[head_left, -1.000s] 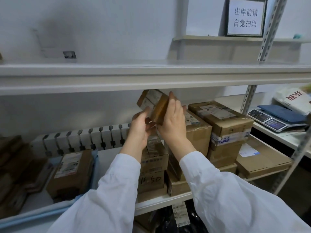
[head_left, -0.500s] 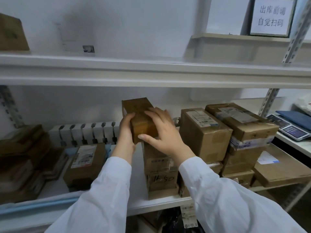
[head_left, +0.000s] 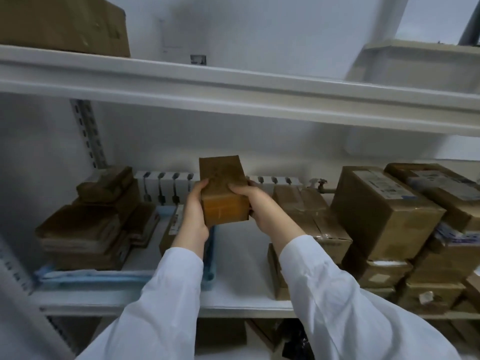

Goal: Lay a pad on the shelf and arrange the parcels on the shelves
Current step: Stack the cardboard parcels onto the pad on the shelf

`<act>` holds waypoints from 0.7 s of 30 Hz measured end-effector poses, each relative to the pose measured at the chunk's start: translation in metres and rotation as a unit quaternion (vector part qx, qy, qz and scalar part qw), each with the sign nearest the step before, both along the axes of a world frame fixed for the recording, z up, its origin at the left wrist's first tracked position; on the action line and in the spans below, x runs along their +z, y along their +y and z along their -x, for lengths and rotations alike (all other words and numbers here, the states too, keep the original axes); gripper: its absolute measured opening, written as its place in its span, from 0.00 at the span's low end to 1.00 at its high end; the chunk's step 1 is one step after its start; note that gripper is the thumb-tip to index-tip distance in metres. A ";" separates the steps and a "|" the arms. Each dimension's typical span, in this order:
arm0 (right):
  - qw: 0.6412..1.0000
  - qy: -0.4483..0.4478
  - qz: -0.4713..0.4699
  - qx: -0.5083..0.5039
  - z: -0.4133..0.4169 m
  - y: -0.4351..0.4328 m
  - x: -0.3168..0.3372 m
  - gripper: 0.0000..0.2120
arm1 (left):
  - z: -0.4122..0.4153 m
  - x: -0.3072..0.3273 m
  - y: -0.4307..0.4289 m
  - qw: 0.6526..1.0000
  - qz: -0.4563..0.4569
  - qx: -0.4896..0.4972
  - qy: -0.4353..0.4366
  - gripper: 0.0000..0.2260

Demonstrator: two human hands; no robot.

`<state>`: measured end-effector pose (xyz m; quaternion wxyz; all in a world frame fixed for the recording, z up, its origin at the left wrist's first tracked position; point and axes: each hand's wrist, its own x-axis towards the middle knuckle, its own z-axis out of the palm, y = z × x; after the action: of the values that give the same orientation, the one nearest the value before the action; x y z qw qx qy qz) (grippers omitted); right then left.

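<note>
Since half a second ago the small brown cardboard parcel (head_left: pixel 222 193) has come away from above the taped box stack (head_left: pixel 311 222) and now hangs to its left, over a bare white stretch of the middle shelf (head_left: pixel 241 289), touching nothing beneath it. The view has also swung left and upward.

Both hands clamp the parcel from opposite sides. The left hand (head_left: pixel 196 211) wraps its left face with the thumb on top near the front edge; the right hand (head_left: pixel 255 206) grips the right face, its thumb curled over the top. White sleeves (head_left: pixel 324 294) cover both forearms.

On the shelf's left part lies a light blue pad (head_left: pixel 98 278), and a pile of flat brown parcels (head_left: pixel 85 229) sits on it. Just behind the left wrist stands another brown box with a white label (head_left: pixel 170 229), also on the pad. Right of the taped stack, larger labelled cardboard boxes (head_left: pixel 384 209) are piled several high. A white ribbed radiator (head_left: pixel 166 185) runs along the wall behind. On the white upper shelf (head_left: pixel 233 84), at far left, rests a large cardboard carton (head_left: pixel 62 22).
</note>
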<state>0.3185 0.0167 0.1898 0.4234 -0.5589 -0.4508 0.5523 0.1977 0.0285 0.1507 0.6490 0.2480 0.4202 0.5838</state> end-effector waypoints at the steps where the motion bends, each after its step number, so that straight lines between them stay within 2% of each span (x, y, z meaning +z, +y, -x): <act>1: 1.000 0.000 0.009 0.008 0.009 0.001 -0.002 0.31 | 0.010 -0.002 0.002 1.000 0.004 0.004 0.007 0.23; 4: 0.999 -0.006 0.022 0.022 0.033 0.005 -0.008 0.32 | 0.038 -0.005 0.008 1.000 0.005 -0.008 0.009 0.16; 6: 0.999 0.012 0.027 0.020 0.051 0.008 -0.011 0.31 | 0.057 -0.009 0.014 1.000 0.007 -0.019 0.015 0.16; 11: 0.998 0.052 0.021 0.017 0.086 0.012 -0.023 0.26 | 0.092 -0.021 0.029 0.998 0.033 -0.033 0.050 0.29; 15: 0.999 0.046 0.017 0.008 0.104 0.020 -0.036 0.26 | 0.108 -0.030 0.034 0.994 0.017 -0.074 0.076 0.34; 18: 0.999 0.038 0.021 0.004 0.111 0.024 -0.045 0.28 | 0.115 -0.038 0.040 0.990 0.010 -0.097 0.099 0.29; 21: 0.998 0.049 0.041 -0.012 0.113 0.029 -0.054 0.25 | 0.120 -0.042 0.047 0.987 0.020 -0.112 0.113 0.21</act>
<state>0.2050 0.0458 0.1359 0.4286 -0.5532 -0.3997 0.5920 0.0774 0.0757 0.1083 0.6634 0.3446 0.4718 0.4676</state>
